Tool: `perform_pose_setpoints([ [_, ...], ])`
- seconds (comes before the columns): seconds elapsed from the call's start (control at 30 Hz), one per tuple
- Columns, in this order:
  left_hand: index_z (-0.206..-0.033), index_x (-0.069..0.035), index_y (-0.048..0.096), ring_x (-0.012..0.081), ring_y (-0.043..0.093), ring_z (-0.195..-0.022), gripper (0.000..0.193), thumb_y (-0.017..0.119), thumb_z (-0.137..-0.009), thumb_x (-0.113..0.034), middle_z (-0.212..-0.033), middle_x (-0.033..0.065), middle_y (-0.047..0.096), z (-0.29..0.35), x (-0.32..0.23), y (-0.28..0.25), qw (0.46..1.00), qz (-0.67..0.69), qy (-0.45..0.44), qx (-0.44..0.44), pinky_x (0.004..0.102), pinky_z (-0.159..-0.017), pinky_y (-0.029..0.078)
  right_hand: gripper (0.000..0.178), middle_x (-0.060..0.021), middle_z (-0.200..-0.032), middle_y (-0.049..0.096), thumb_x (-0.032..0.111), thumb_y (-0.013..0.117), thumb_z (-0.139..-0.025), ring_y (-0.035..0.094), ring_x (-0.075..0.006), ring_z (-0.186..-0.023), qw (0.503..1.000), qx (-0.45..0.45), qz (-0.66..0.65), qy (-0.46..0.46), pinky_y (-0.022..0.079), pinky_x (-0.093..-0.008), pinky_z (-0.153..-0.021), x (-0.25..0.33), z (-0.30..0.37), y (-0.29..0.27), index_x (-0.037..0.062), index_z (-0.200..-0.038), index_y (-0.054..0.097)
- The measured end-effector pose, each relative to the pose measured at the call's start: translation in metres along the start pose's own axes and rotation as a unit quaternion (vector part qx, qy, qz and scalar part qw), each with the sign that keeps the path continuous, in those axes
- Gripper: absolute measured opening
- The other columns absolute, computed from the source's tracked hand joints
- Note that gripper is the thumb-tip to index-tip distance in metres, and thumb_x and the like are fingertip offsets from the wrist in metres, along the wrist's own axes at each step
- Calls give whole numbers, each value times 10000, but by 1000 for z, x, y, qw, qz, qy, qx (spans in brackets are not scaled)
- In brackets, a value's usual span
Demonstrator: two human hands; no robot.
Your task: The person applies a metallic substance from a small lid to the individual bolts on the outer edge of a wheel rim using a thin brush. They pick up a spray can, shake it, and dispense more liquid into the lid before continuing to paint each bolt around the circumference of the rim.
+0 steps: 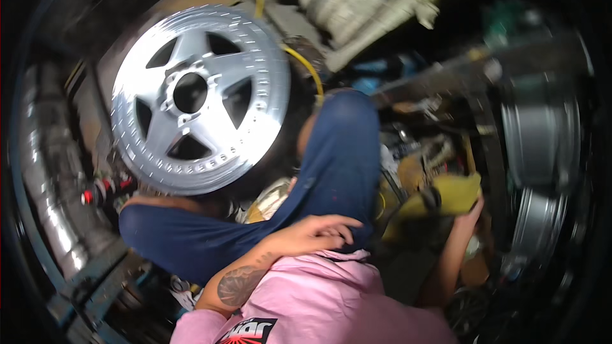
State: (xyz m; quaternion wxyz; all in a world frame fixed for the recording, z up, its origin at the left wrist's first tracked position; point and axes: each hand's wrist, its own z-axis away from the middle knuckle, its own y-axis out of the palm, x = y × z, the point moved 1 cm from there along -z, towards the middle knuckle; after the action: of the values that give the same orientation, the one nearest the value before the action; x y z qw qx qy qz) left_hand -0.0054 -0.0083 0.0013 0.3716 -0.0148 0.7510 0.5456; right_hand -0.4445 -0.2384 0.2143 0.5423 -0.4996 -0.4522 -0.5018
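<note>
My left hand (317,234) rests on my lap, at the top of my thigh. Its fingers are loosely stretched out, with nothing in them. Off to the right, my right hand (470,210) grips the end of a yellow object (440,197) with a dark round patch on it. Motion smears this object, so its kind is unclear. In front of me on the left stands a large silver five-spoke wheel rim (191,99). Its polished lip carries a ring of small bolts, and neither hand touches it.
A yellow hose (305,67) runs behind the rim. Beyond it lies a pale, dirty cylindrical machine (338,0). More silver rims (542,146) line the right side. A shiny metal cylinder (54,178) stands at left, above a blue metal frame (102,296). Small clutter fills the floor right of my knee.
</note>
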Motion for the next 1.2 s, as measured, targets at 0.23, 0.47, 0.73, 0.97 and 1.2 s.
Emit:
perform_pose_setpoints([
  [0.23,-1118,68,606,234,656,-820,413,595,-897,-280,-853,164,666,76,-34,-43,975,-63,-96,-190,322,-803,486,234,-175,-1094,647,96,557,-909,633,-283,-980,844,-347,379,-153,471,-361,-896,-198,57,65,-6,-1108,626],
  [0.47,-962,110,658,286,691,-768,381,603,-871,-256,-789,205,685,87,-37,-35,952,-135,-151,-229,381,-779,544,178,-137,-959,688,76,607,-886,674,-248,-871,982,-138,125,-16,504,-354,-782,-304,87,156,24,-1050,652],
  [0.73,-975,51,676,208,661,-855,236,572,-904,-149,-891,129,700,144,-73,-12,881,-216,-140,-396,331,-814,505,194,-110,-949,713,73,589,-868,683,-206,-932,966,116,228,36,505,-324,-829,-373,56,320,64,-1037,684],
  [0.97,-1077,50,626,194,628,-918,292,506,-912,-159,-959,130,654,319,-90,108,562,-316,324,-693,319,-867,466,234,-181,-917,617,118,498,-929,573,-235,-756,896,137,-8,-423,487,-326,-661,-156,61,457,-89,-972,599],
  [1.2,-841,-4,657,158,645,-708,216,505,-859,-155,-736,88,659,398,241,93,475,-24,53,-878,309,-651,486,424,-230,-1024,612,245,526,-932,597,-255,-775,628,528,-146,-553,478,-347,-694,-36,196,608,-136,-1113,568],
])
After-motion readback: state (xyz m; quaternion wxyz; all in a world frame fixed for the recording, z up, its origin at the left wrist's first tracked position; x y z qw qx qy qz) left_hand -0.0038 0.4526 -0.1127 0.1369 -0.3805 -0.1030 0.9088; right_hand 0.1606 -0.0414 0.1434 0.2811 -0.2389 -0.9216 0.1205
